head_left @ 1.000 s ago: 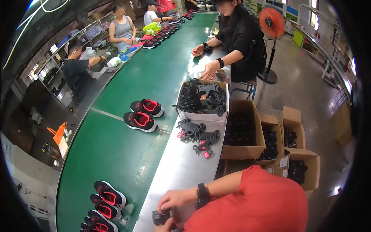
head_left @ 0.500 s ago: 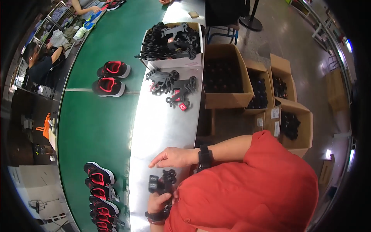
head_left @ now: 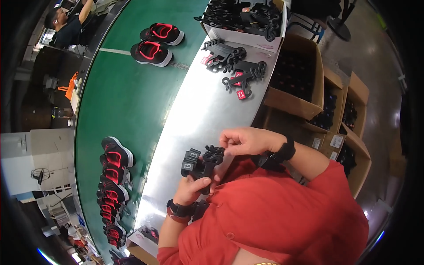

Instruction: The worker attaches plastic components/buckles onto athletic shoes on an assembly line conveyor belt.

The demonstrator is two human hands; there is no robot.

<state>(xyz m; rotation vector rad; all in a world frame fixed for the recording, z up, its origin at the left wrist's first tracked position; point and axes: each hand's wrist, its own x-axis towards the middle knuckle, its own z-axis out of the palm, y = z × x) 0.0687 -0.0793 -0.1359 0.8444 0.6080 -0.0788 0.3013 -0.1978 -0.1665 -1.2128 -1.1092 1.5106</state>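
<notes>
A small stack of black plastic shoe hangers (head_left: 211, 161) with dark square size tags is gripped in my left hand (head_left: 190, 191), thumb on top, over the metal tabletop. My right hand (head_left: 247, 140) is beside the stack's hooked end, its fingers curled and thumb and index drawn together at the hooks. Whether a hanger is pinched there is hidden. Farther up the metal surface lie loose black shoe hangers (head_left: 245, 73) with red square tags. Behind them stands a white box (head_left: 247, 37) heaped with more black hangers.
A green belt (head_left: 119, 101) runs along the left of the metal table (head_left: 176, 132). On it are a pair of black-and-red sneakers (head_left: 152, 52) and a row of similar sneakers (head_left: 114, 176). Open cartons (head_left: 296, 104) stand at the right. Another person (head_left: 66, 28) is at far left.
My right hand has moved down to the hooked end of the hangers, its fingers now curled instead of stretched out. The hangers in my left hand are raised and turned. The view has shifted.
</notes>
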